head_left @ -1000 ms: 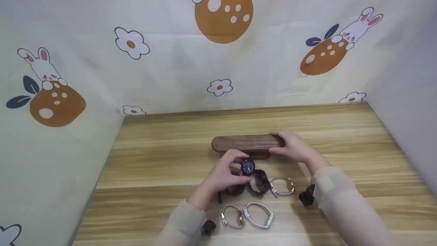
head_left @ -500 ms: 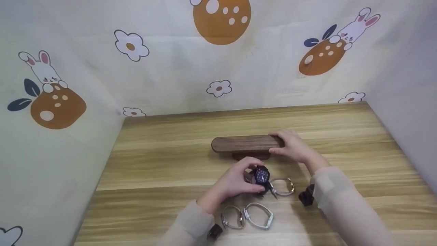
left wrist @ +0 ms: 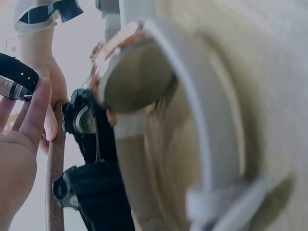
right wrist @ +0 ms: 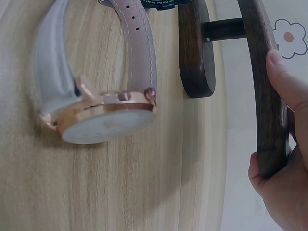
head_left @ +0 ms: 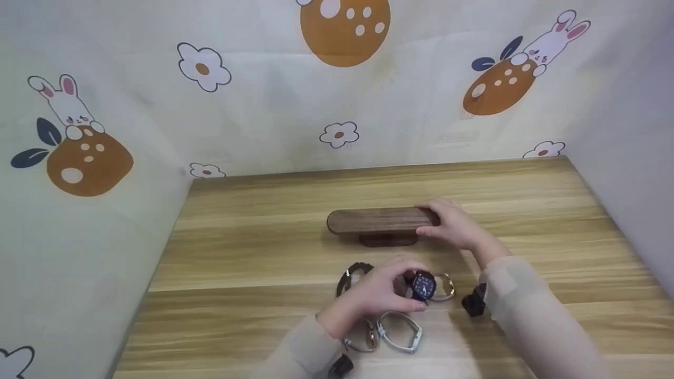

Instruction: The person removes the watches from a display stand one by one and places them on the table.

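My left hand (head_left: 387, 289) pinches a black wristwatch (head_left: 424, 285) between thumb and fingers, its dark dial turned up. It hangs over the row of watches and overlaps a gold-cased watch (head_left: 447, 287) with a pale strap. In the left wrist view the held watch's perforated black strap (left wrist: 19, 72) shows by the fingertips. My right hand (head_left: 454, 226) grips the right end of the top bar of a dark wooden stand (head_left: 379, 220); in the right wrist view the thumb and fingers wrap that bar (right wrist: 267, 110). Part of the row lies hidden behind my left hand.
A dark-strapped watch (head_left: 345, 281) lies left of my left hand. Nearer me are a white watch (head_left: 416, 339) and a rose-gold one (head_left: 373, 337), partly covered by my left arm. The stand's base (head_left: 388, 240) rests on the wood-grain table (head_left: 237, 252); a patterned wall (head_left: 263, 121) rises behind.
My left hand has carried the black watch rightward and toward me, away from the stand, uncovering the dark-strapped watch at left. My right hand stays on the stand.
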